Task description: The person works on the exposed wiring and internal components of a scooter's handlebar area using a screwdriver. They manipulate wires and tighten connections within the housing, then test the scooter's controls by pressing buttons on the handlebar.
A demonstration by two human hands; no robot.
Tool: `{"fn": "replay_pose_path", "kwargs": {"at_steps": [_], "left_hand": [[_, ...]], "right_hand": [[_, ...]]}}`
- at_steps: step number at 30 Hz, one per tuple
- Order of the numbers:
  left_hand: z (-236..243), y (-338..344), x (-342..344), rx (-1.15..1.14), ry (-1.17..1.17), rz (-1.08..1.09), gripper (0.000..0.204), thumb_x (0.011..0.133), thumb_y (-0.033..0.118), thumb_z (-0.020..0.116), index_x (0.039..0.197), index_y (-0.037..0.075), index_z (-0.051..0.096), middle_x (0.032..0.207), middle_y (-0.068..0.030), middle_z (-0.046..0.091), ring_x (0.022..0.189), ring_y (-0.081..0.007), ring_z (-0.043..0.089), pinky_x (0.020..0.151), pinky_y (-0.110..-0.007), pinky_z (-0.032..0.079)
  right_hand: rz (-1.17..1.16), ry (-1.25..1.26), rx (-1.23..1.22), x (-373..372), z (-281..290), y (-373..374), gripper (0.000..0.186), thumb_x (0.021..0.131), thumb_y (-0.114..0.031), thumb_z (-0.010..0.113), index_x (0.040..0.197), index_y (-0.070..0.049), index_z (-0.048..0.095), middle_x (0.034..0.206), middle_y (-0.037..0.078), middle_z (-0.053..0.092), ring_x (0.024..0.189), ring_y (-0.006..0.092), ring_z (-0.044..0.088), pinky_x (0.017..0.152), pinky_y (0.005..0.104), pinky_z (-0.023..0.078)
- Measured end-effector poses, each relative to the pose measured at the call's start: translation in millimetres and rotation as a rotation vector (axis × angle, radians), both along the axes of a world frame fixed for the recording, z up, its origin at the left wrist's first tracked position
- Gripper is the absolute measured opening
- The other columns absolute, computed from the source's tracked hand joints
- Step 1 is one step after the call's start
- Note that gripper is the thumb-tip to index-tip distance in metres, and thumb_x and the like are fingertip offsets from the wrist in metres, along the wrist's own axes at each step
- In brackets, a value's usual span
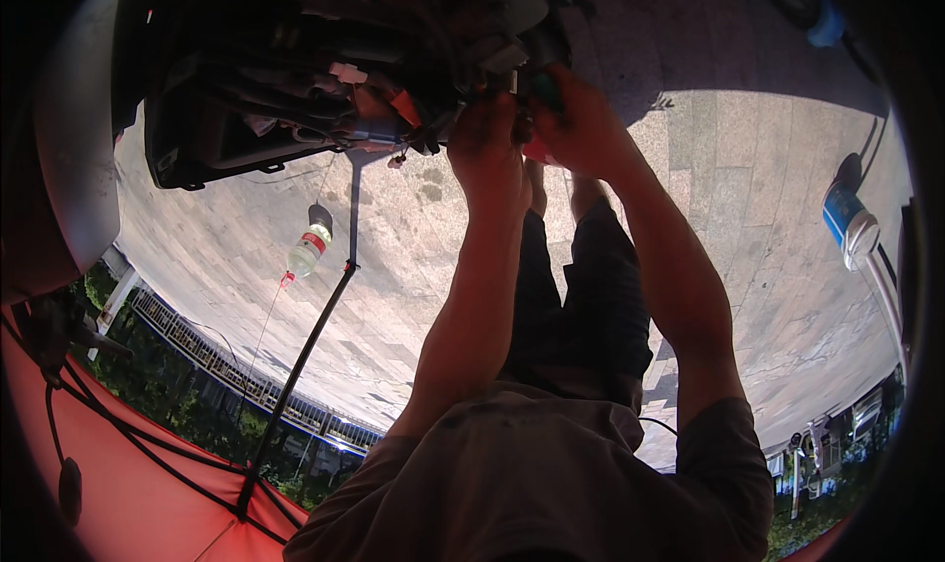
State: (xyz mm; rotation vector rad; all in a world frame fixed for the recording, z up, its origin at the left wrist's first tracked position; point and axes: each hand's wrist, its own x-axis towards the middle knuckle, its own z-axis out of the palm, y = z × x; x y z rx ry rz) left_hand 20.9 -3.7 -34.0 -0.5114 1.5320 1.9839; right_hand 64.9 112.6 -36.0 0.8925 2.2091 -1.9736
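Note:
Above me is an opened dark housing (246, 104) full of black cables, with a white connector (347, 73) and an orange piece (403, 107) among them. My left hand (484, 149) is raised to its right part, fingers curled on something small and shadowed that I cannot make out. Just right of it, my right hand (581, 129) is closed around a tool with green (545, 91) and red parts, whose type is unclear. The two hands are close together, partly hiding what they work on.
A pale paved floor (768, 227) surrounds my legs. A black pole (322, 318) stands left, beside a hanging plastic bottle (309, 247). A blue-and-white cylinder (849, 222) on a post is at right, red canopy fabric (118, 483) at lower left, a shadowed wheel (792, 1) at upper right.

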Motion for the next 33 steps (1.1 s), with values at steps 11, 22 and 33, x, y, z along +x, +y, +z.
{"fn": "replay_pose_path", "kwargs": {"at_steps": [11, 22, 33], "left_hand": [[-0.9, 5.3, -5.5, 0.36, -0.282, 0.263, 0.023, 0.094, 0.024, 0.054, 0.112, 0.01, 0.057, 0.091, -0.0048, 0.063, 0.077, -0.0145, 0.056, 0.068, -0.029, 0.044], [-14.1, 16.5, -3.1, 0.098, 0.118, 0.183, 0.019, 0.093, 0.019, 0.054, 0.108, 0.008, 0.058, 0.093, -0.0047, 0.063, 0.08, -0.0154, 0.057, 0.068, -0.028, 0.044], [-15.7, 13.5, -16.2, 0.741, -0.301, 0.115, 0.019, 0.092, 0.019, 0.055, 0.109, 0.011, 0.057, 0.1, -0.0046, 0.064, 0.084, -0.0165, 0.061, 0.07, -0.03, 0.048]], "right_hand": [[0.265, 0.017, -0.052, -18.4, -0.4, 50.8, 0.027, 0.079, -0.013, 0.055, 0.104, -0.002, 0.057, 0.084, 0.016, 0.065, 0.078, 0.0257, 0.064, 0.07, 0.0353, 0.05], [0.041, 0.046, 0.148, -6.9, 8.9, 24.4, 0.026, 0.078, -0.014, 0.057, 0.101, -0.004, 0.057, 0.077, 0.02, 0.063, 0.073, 0.0353, 0.064, 0.064, 0.0393, 0.05], [-0.173, 0.083, 0.133, 4.8, 2.6, 8.5, 0.023, 0.078, -0.01, 0.055, 0.098, 0.002, 0.056, 0.081, 0.018, 0.066, 0.079, 0.0264, 0.068, 0.067, 0.0323, 0.052]]}}
